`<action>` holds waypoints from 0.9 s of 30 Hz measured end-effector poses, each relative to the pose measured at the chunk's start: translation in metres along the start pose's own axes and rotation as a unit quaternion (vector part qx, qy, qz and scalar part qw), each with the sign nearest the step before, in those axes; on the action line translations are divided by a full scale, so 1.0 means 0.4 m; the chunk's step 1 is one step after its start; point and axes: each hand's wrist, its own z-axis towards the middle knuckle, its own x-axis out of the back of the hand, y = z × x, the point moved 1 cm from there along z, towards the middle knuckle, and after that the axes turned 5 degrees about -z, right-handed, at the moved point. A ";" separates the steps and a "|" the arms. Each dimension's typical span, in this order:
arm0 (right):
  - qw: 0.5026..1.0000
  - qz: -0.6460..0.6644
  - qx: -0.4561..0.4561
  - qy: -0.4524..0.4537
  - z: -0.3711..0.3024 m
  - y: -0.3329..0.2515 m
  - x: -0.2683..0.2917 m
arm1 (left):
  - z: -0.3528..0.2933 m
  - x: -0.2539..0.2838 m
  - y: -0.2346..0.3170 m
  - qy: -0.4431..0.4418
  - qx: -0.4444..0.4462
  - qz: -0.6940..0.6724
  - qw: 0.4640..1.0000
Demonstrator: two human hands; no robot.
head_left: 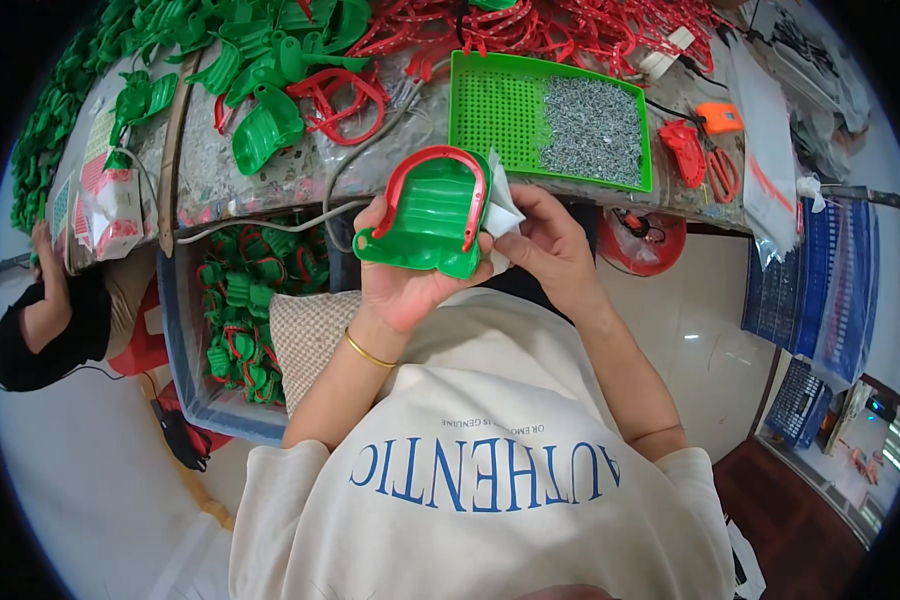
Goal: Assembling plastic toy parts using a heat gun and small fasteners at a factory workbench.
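My left hand (402,298) is closed around a green plastic scoop-shaped part (436,215) and holds it up in front of my chest. A red arched plastic piece (442,153) lies around the top and sides of the green part. At its right edge, my right hand (560,250) pinches a crumpled white piece of paper or cloth (506,212) between thumb and fingers. The white piece rests against the edge of the green part, partly covered by my fingers. Both hands are just off the near edge of the worktable (370,170).
Beyond my hands stands a light-green perforated tray (495,125) with small metal screws (592,130). Green parts (270,125) and red straps (540,35) heap at the back. Scissors (723,175) lie right. A blue bin (185,345) holds assembled pieces. Another person's arm (48,290) shows left.
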 end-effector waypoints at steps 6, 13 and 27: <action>0.989 -0.113 -0.006 0.098 -0.005 -0.004 0.037 | 0.004 0.011 0.010 -0.049 0.005 0.008 0.999; 0.952 -0.246 0.149 0.101 0.023 -0.046 0.015 | -0.008 0.007 -0.007 0.029 -0.030 0.141 0.989; 0.788 -0.549 0.223 0.166 0.038 -0.164 0.117 | 0.029 -0.002 0.057 -0.036 -0.025 0.125 0.991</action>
